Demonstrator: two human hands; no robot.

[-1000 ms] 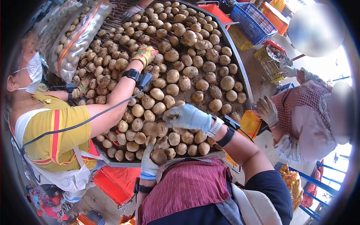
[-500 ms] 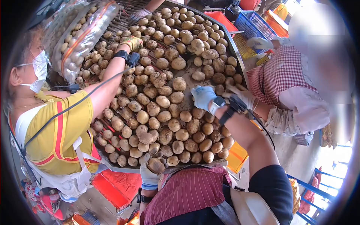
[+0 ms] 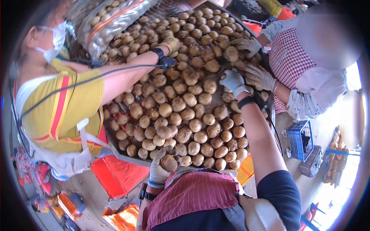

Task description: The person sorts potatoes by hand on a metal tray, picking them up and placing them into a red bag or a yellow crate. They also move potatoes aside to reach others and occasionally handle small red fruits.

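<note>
Many round brown potatoes (image 3: 190, 99) cover a metal-edged sorting table (image 3: 131, 160). My left hand (image 3: 159, 171), in a pale glove with dark-stained fingertips, is at the near edge of the table, closed round a brown potato (image 3: 169, 163). Further out on the right, my right hand (image 3: 232, 81), in a light blue glove with a strap at the wrist, reaches over the potatoes beside a bare dark patch of the table. Its fingers are bent downward, and whether anything is under them is hidden. A co-worker's gloved hand (image 3: 260, 77) is just to its right.
A co-worker in yellow (image 3: 73, 104) reaches in from the left with a gloved hand (image 3: 170, 45). Another in a checked apron (image 3: 291, 50) works at the right. A clear bag of potatoes (image 3: 111, 27) lies at the top left. Blue crate (image 3: 300, 140) and red crate (image 3: 115, 173) are below.
The view has shifted. My right hand has moved away from me, nearer the right co-worker's hands. That co-worker's other hand now reaches onto the potatoes. My left hand still holds its potato.
</note>
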